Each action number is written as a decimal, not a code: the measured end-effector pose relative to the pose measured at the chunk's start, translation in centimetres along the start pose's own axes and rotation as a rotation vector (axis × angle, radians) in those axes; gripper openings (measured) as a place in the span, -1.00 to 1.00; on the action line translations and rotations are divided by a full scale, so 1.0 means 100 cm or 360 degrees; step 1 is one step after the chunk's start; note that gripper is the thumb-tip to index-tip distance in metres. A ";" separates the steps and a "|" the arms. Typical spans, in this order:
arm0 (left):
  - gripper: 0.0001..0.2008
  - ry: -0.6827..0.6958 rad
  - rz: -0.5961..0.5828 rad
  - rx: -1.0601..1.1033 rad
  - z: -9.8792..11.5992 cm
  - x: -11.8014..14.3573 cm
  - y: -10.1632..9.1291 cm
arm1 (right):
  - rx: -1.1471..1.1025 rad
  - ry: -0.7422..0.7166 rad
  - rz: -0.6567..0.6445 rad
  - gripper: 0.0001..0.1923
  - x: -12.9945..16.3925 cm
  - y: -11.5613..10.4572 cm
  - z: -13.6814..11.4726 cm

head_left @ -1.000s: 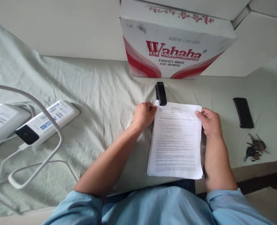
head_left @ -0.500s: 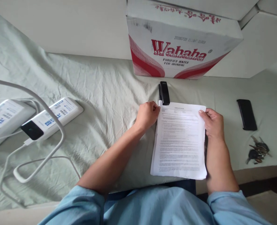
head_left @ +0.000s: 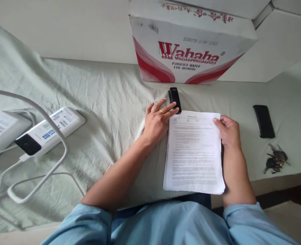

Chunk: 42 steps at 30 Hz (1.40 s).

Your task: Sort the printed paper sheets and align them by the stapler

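Note:
A stack of printed papers (head_left: 195, 153) lies in front of me, its top sheet covered in small text. My right hand (head_left: 228, 131) pinches the stack at its upper right corner, thumb on top. At the upper left corner sits a black stapler (head_left: 175, 98), its near end by the paper's edge. My left hand (head_left: 159, 119), a ring on one finger, has its fingers spread, with fingertips resting on the stapler's top. Whether the stapler's jaws are around the paper I cannot tell.
Behind the stapler stands a Wahaha water carton (head_left: 191, 51). On the right lie a black phone (head_left: 264, 121) and a bunch of keys (head_left: 276, 159). A white power bank (head_left: 52, 131) and a looping white cable (head_left: 63, 149) occupy the left side of the green cloth (head_left: 109, 98).
My left hand has opened from a closed grip at the paper's left corner and spread its fingers onto the stapler. My right hand keeps its hold. The view has shifted slightly.

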<state>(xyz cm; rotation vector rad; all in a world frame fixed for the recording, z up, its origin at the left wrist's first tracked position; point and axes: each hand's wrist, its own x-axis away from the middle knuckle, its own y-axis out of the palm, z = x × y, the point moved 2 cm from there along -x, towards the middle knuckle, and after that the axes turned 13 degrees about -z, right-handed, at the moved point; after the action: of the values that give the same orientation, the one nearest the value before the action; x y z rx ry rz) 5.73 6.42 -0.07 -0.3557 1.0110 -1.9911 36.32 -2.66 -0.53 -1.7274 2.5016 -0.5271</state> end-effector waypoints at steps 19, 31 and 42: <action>-0.74 -0.0415 0.0474 0.1190 -0.007 0.001 -0.002 | -0.0305 0.0077 -0.0418 -0.53 0.020 0.009 -0.022; -0.57 -0.0439 -0.0283 0.1519 -0.011 0.008 -0.027 | -0.0156 -0.0274 0.0026 -0.47 0.004 0.010 -0.006; -0.59 -0.0511 0.0073 0.1696 -0.016 0.002 -0.021 | -0.0130 -0.0257 0.0140 -0.39 -0.002 0.005 -0.004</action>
<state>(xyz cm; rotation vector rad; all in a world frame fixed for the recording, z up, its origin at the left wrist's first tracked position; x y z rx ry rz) 3.52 7.72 0.48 -0.0429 -0.2916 -2.0440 35.84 -2.22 -0.34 -1.6054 2.5025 -0.2713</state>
